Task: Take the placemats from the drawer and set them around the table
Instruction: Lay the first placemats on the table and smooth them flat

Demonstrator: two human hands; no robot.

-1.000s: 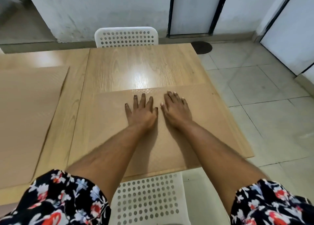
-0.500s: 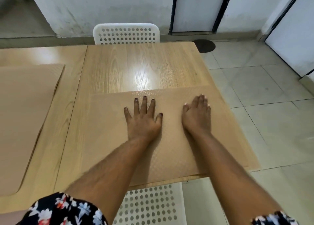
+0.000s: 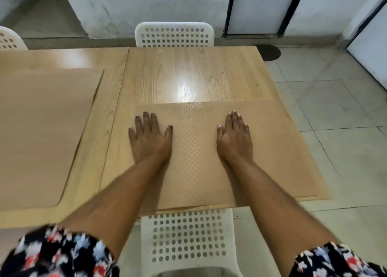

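A tan placemat lies flat on the wooden desk, at the 6 o'clock edge, right in front of a white chair. The left hand and the right hand both press down flat on it, well apart. The fingers are spread wide and hold nothing. A second placemat lies at 9 o'clock. Another white chair stands at 12 o'clock, and the desk there has no mat yet.

The mat looks thin, light and bendy, with a bumpy top. It may slide on the shiny wood. To move it, I would pinch it at an edge or a corner.
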